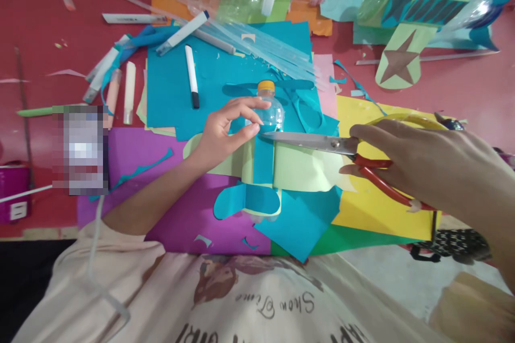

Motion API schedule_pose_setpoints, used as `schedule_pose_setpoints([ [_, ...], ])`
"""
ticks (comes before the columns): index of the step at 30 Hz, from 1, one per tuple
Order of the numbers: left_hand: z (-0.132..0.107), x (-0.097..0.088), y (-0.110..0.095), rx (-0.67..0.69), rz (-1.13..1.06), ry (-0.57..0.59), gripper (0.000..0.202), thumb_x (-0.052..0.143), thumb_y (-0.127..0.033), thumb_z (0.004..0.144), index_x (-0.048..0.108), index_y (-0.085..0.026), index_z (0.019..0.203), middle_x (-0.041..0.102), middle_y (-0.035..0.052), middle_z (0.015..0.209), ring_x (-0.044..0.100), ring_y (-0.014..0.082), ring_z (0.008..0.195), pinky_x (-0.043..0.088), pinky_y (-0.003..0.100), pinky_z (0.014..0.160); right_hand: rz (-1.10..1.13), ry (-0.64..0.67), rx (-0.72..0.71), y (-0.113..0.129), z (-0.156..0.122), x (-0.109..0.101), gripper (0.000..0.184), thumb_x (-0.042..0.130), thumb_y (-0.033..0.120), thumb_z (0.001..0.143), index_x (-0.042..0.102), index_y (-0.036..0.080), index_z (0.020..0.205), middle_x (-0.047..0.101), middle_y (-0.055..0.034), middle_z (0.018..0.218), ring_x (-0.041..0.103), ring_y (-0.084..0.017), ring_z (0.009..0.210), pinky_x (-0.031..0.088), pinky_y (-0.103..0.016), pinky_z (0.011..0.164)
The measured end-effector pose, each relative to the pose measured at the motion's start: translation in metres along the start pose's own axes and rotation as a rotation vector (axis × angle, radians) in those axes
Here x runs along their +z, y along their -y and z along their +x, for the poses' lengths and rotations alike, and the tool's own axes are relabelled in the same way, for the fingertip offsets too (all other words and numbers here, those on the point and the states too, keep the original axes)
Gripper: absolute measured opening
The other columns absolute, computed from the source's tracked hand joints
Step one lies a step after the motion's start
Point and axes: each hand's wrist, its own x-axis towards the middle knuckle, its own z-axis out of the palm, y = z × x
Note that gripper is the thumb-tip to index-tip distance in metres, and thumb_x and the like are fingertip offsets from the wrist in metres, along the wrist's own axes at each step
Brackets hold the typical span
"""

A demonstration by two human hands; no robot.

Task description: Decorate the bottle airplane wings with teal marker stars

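A plastic bottle airplane (276,112) with an orange cap lies in front of me, its neck pointing away. Pale green paper wings (309,163), a blue paper strip (264,161) and a blue paper tail (263,199) cover it. My left hand (225,128) is at the bottle's shoulder, thumb and a finger closed near the strip's front end; what they pinch, if anything, is too small to make out. My right hand (418,155) grips red-handled scissors (314,142), whose blades point left across the bottle and look closed, tips beside my left thumb.
Blue paper (169,86), purple paper (177,209) and yellow paper (386,214) sheets overlap on the red table (24,27). Markers (192,75) and clear strips (277,53) lie beyond the bottle. A second decorated bottle (430,5) stands far right; a blurred phone-like device (82,150) is left.
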Motion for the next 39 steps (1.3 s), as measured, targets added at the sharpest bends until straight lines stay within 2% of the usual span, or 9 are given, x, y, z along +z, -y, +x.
schedule_pose_setpoints([
  [6,0.0,0.0,-0.002,-0.033,0.002,0.004,0.021,0.063,-0.046,0.092,0.064,-0.026,0.084,0.071,0.0032,0.12,0.062,0.0236,0.121,0.05,0.043,0.103,0.041,-0.03,0.039,0.003,0.004,0.001,0.076,0.008,0.072,0.092,0.068,0.027,0.095,0.07,-0.0072,0.079,0.053,-0.017,0.047,0.024,-0.024,0.041],
  [18,0.0,-0.001,-0.002,-0.016,0.005,0.004,0.015,0.064,-0.038,0.091,0.065,-0.026,0.084,0.072,0.0028,0.119,0.061,0.0231,0.122,0.051,0.043,0.102,-0.042,-0.142,-0.07,0.003,0.002,0.002,0.061,0.017,0.057,0.1,0.067,0.022,0.098,0.077,-0.0064,0.086,0.053,-0.016,0.041,0.025,-0.024,0.038],
  [24,0.0,0.0,-0.006,-0.035,-0.006,-0.011,0.017,0.063,-0.04,0.092,0.063,-0.025,0.083,0.072,0.0019,0.118,0.063,0.0227,0.119,0.051,0.042,0.104,-0.066,-0.198,-0.07,0.004,0.002,0.007,0.049,0.032,0.055,0.099,0.067,0.022,0.093,0.072,-0.0036,0.068,0.052,-0.015,0.04,0.021,-0.024,0.04],
  [26,0.002,-0.006,-0.007,-0.039,0.028,-0.071,0.015,0.063,-0.037,0.092,0.063,-0.025,0.084,0.073,0.0013,0.113,0.067,0.0213,0.113,0.054,0.039,0.099,-0.022,-0.214,-0.048,0.002,0.0,0.013,0.047,0.034,0.054,0.099,0.067,0.022,0.094,0.072,-0.0045,0.069,0.054,-0.015,0.043,0.02,-0.024,0.04],
  [28,0.006,-0.017,-0.005,-0.054,0.124,-0.169,0.014,0.062,-0.035,0.093,0.065,-0.024,0.085,0.074,0.0009,0.1,0.071,0.0189,0.098,0.059,0.033,0.087,0.077,-0.21,0.046,-0.002,-0.002,0.022,0.049,0.035,0.059,0.097,0.067,0.022,0.096,0.073,-0.0064,0.074,0.058,-0.016,0.05,0.024,-0.023,0.041],
  [30,0.01,-0.031,-0.003,-0.124,0.268,-0.194,0.013,0.059,-0.033,0.094,0.067,-0.024,0.091,0.073,-0.0002,0.085,0.072,0.0157,0.079,0.06,0.028,0.074,0.207,-0.161,0.301,-0.008,-0.005,0.031,0.057,0.032,0.067,0.091,0.067,0.022,0.096,0.07,-0.0078,0.069,0.057,-0.019,0.051,0.027,-0.025,0.043],
  [33,0.01,-0.047,-0.006,-0.142,0.382,-0.099,0.03,0.061,-0.035,0.093,0.062,-0.027,0.122,0.075,0.0023,0.103,0.072,0.0185,0.094,0.06,0.03,0.082,0.34,0.082,0.712,-0.017,-0.009,0.04,0.062,0.04,0.07,0.076,0.065,0.021,0.106,0.07,-0.0128,0.078,0.054,-0.024,0.057,0.032,-0.03,0.048],
  [35,0.004,-0.048,-0.018,-0.077,0.44,-0.059,0.036,0.058,-0.036,0.096,0.056,-0.028,0.131,0.07,0.005,0.123,0.068,0.0202,0.109,0.057,0.034,0.094,0.392,0.226,0.904,-0.02,-0.011,0.044,0.064,0.049,0.061,0.068,0.063,0.02,0.116,0.07,-0.0144,0.085,0.055,-0.026,0.063,0.036,-0.033,0.053],
  [39,-0.026,-0.03,-0.06,0.156,0.516,0.061,0.038,0.045,-0.05,0.101,0.058,-0.027,0.129,0.068,0.0076,0.122,0.065,0.0229,0.115,0.054,0.039,0.097,0.426,0.35,1.02,-0.019,-0.015,0.053,0.068,0.052,0.042,0.065,0.059,0.017,0.128,0.068,-0.0146,0.089,0.06,-0.029,0.075,0.045,-0.038,0.064],
])
